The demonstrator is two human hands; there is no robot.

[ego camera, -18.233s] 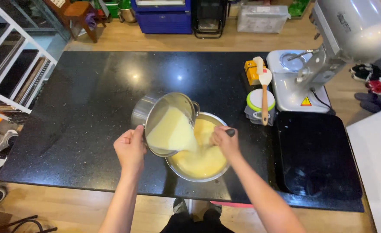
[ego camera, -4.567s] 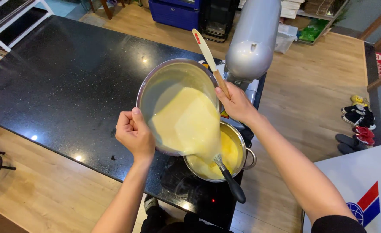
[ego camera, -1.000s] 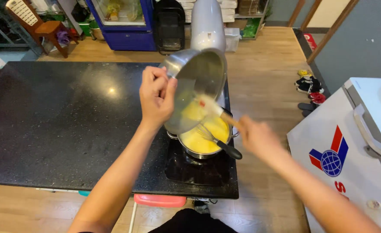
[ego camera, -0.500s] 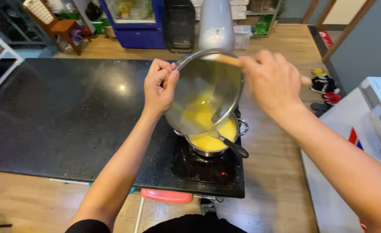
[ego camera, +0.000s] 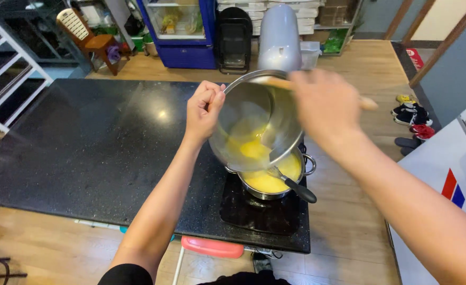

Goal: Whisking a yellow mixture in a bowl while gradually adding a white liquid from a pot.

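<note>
Steel bowl (ego camera: 254,124) tipped over the pot (ego camera: 275,179): left hand (ego camera: 204,108) clamps the rim, right hand (ego camera: 325,108) closed on the spatula (ego camera: 280,83). Scrape downward, bowl steep, directly above the pot.

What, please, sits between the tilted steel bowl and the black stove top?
In the head view, a steel pot of yellow mixture sits under the bowl, on the stove.

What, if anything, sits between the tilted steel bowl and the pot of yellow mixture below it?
Nothing visible blocks the way. The round steel mixing bowl, tilted by the left hand, hangs directly over the small steel pot of yellow mixture. Only a black-handled utensil rests inside the pot, off to the near side. The right hand is blurred.
</note>
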